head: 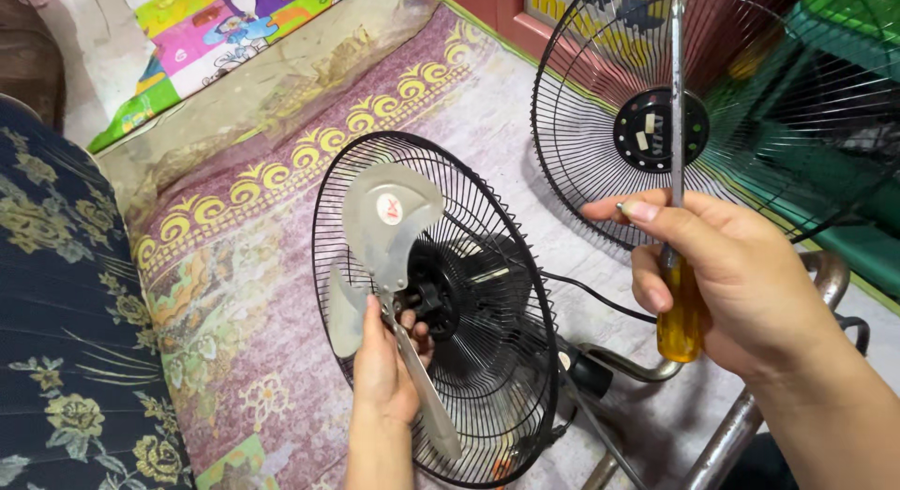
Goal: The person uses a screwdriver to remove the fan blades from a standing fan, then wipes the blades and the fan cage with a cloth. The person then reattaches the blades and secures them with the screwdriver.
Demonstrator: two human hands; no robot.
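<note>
Left hand (382, 368) clamped on fan blade (384, 232) at rear guard (487, 359). Right hand (727, 284) closed around screwdriver (677, 265) (shaft up), front guard (600, 124) behind.

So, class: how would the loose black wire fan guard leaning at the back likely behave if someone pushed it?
The front guard looks like thin open wire, so probably light. Standing on its round rim, it would likely tip or roll. The wires may flex slightly.

Two bare forearms without sleeves, left hand (382, 368) bare and ringless, right hand (727, 274) bare, short trimmed nails, no gloves or watch
</note>
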